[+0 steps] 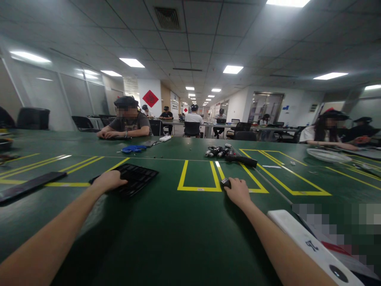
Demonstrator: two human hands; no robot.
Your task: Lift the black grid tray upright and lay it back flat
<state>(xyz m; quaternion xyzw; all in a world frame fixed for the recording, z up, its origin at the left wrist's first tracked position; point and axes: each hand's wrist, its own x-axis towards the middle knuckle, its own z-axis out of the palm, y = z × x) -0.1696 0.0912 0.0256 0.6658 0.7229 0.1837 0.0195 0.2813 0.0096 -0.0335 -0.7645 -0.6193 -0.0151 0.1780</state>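
right hand [238,192] | black part [225,182] at fingertips | left hand [109,179] on tray [141,174]

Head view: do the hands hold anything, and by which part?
Right hand grips a small black part by its near end. Left hand rests on a flat black gridded tray, at its corner.

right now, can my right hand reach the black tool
Probably yes: the black tool lies just beyond the right hand with bare table between, though that hand seems to hold a small black part.
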